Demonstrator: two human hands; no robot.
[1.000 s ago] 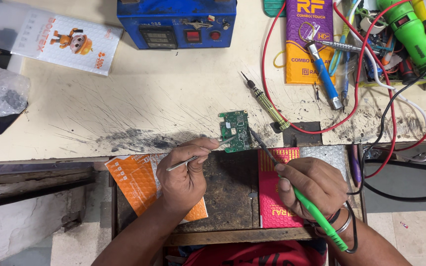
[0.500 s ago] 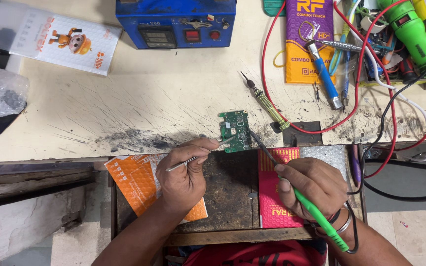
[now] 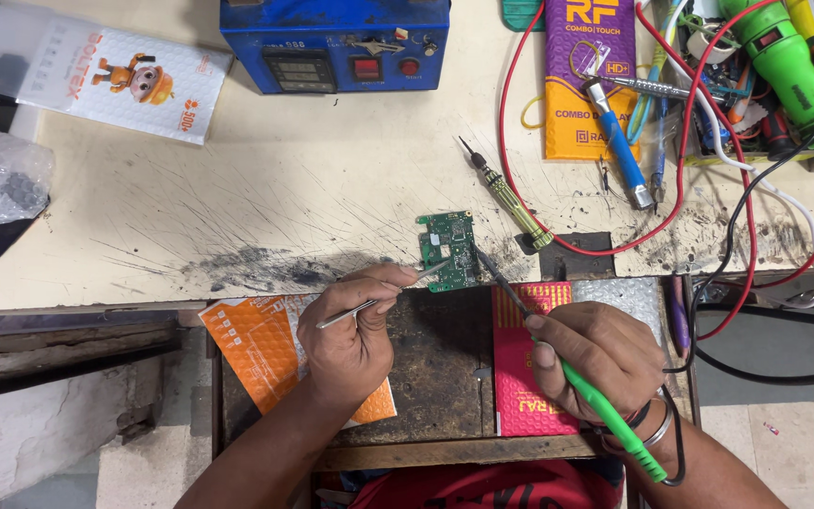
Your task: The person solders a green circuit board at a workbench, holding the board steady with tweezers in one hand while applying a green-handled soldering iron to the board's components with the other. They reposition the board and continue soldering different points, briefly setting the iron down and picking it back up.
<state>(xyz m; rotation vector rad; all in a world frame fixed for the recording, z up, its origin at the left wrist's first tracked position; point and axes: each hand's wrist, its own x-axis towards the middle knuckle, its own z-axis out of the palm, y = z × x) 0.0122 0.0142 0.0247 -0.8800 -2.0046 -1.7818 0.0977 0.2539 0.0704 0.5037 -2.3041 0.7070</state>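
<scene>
While apparently touched, board (image 3: 448,249) edge-perched.

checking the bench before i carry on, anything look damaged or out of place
The bench top is scored with scratches and has a black scorched smear left of the green circuit board. Red and black wires lie tangled at the right.

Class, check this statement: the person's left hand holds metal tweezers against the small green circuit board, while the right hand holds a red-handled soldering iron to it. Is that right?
Not quite. In the head view, the soldering iron in the right hand has a bright green handle, not red. The rest stands: the left hand holds thin metal tweezers against the small green circuit board.
</scene>
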